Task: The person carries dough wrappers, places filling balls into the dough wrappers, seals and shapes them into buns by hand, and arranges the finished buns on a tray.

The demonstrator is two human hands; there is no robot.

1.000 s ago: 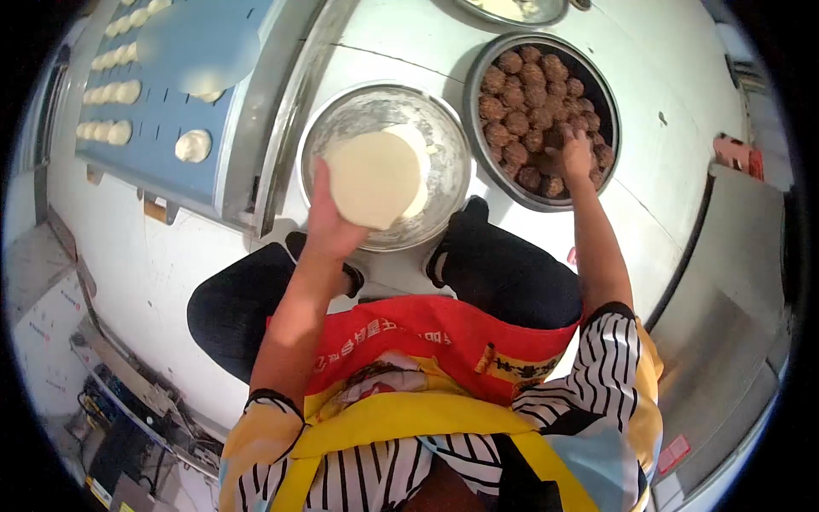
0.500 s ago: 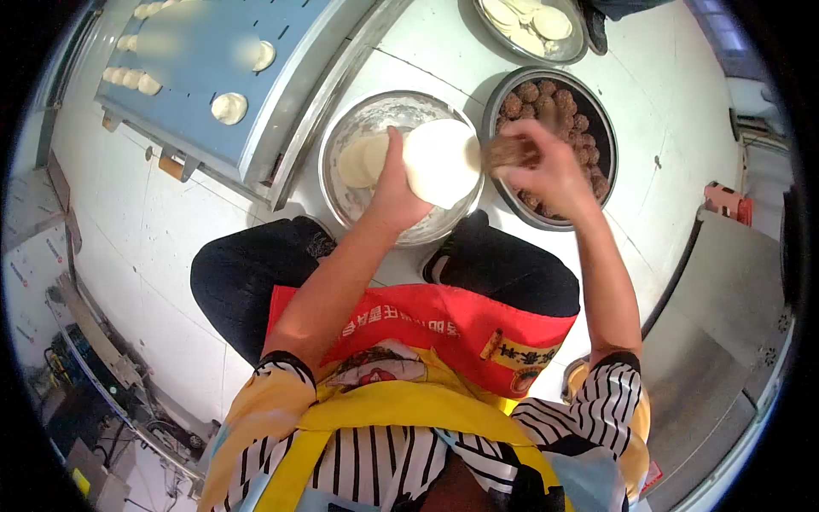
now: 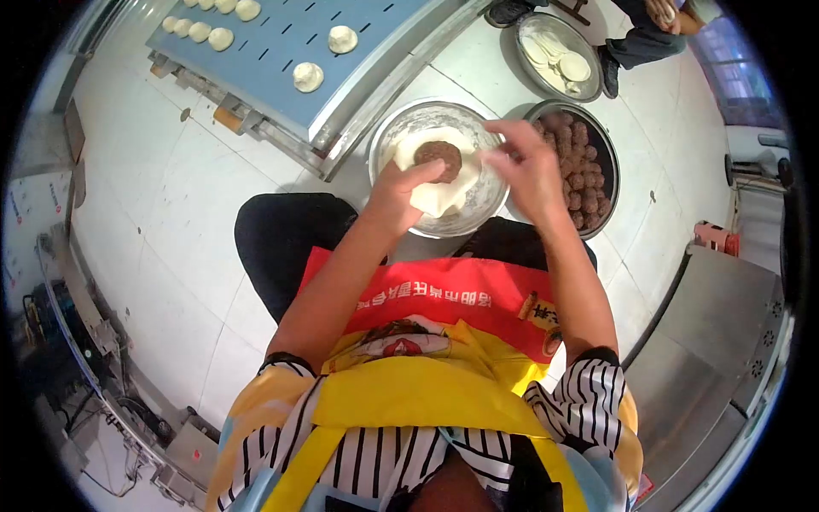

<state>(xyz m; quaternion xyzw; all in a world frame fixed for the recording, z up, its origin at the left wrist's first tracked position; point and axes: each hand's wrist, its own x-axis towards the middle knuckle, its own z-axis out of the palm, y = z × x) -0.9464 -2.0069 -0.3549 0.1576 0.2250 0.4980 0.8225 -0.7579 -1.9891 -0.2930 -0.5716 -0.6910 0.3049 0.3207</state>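
My left hand [image 3: 394,194] cups a flat round dough wrapper [image 3: 438,203], with its thumb on a brown ball of filling [image 3: 438,154] resting at the wrapper's middle. To the right, my right hand [image 3: 531,175] has its fingers apart and holds nothing; its fingertips are slightly blurred beside the wrapper's right edge. Both hands are above a steel bowl [image 3: 479,213] with a floury inside. What lies at the bowl's bottom is mostly hidden by the wrapper and my left hand.
Right of the bowl is a round dark pan [image 3: 611,171] of brown filling balls [image 3: 589,183]. Farther back stands a metal basin [image 3: 522,64] of dough wrappers [image 3: 574,66], near another person's leg [image 3: 646,41]. A blue slotted tray [image 3: 256,77] at left bears several filled buns [image 3: 308,77].
The filling that my right hand held now sits on the wrapper, and that hand has let go. The wrapper has lowered over the bowl. The view has shifted, bringing another person into sight.
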